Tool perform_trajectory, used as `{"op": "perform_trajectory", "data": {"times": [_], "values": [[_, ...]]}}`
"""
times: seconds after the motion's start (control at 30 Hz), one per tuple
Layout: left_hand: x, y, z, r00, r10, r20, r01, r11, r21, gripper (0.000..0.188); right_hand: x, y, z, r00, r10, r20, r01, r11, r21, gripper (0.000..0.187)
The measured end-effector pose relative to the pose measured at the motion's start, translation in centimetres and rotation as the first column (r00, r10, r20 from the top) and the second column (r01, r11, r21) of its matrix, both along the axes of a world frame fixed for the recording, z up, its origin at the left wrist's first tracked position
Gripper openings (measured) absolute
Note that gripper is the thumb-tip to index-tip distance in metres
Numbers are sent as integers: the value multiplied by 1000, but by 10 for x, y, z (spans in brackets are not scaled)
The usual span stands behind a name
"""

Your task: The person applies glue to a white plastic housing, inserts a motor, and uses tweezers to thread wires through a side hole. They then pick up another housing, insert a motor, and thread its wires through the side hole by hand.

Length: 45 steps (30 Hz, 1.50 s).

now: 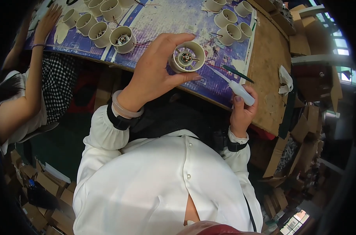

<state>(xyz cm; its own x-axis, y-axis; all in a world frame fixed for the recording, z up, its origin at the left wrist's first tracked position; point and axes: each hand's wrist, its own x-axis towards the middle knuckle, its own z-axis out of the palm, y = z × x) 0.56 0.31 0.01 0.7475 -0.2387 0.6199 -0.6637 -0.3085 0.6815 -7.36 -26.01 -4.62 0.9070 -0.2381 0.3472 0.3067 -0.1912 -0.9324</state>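
Observation:
My left hand [156,66] grips a short white plastic cylinder housing [202,50] from its left side, thumb below and fingers above. Its open end faces up and shows a small round motor core with copper windings, held by spokes in the middle. Thin wires trail from its right side. In my right hand [244,109] is a small white squeeze bottle [242,93] with a long thin nozzle. The nozzle tip points up and left toward the housing, a little apart from it. A dark green, slender tool [238,73] lies on the table just beyond the nozzle.
Several similar white housings [123,40] with wires stand at the table's far left, more [229,35] at the far right. A brown board [270,70] covers the table's right part, with a crumpled white cloth [285,80] at its edge. A co-worker's arm [35,78] is at left. Cardboard boxes [49,182] lie around.

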Motion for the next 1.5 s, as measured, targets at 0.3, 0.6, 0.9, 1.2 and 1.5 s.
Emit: {"op": "perform_trajectory", "data": {"times": [0.3, 0.6, 0.9, 1.2, 1.5], "values": [[2, 2, -5, 999, -9, -34, 9, 1000, -8, 71, -2, -2, 9, 1000, -1, 9, 2, 988, -156, 32], [3, 3, -9, 999, -4, -39, 4, 1000, 9, 69, -2, -4, 16, 1000, 23, 6, -22, 983, -182, 31], [3, 2, -12, 999, -22, -48, 22, 1000, -10, 69, 0, -3, 30, 990, 62, 123, -11, 925, -379, 35], [1, 2, -14, 997, -34, -75, 33, 999, -14, 69, 1, -4, 39, 979, 109, 173, -19, 891, -453, 35], [0, 1, -13, 997, -38, -70, 37, 999, -17, 67, 1, -6, 43, 984, 111, 142, -39, 899, -437, 34]]}}
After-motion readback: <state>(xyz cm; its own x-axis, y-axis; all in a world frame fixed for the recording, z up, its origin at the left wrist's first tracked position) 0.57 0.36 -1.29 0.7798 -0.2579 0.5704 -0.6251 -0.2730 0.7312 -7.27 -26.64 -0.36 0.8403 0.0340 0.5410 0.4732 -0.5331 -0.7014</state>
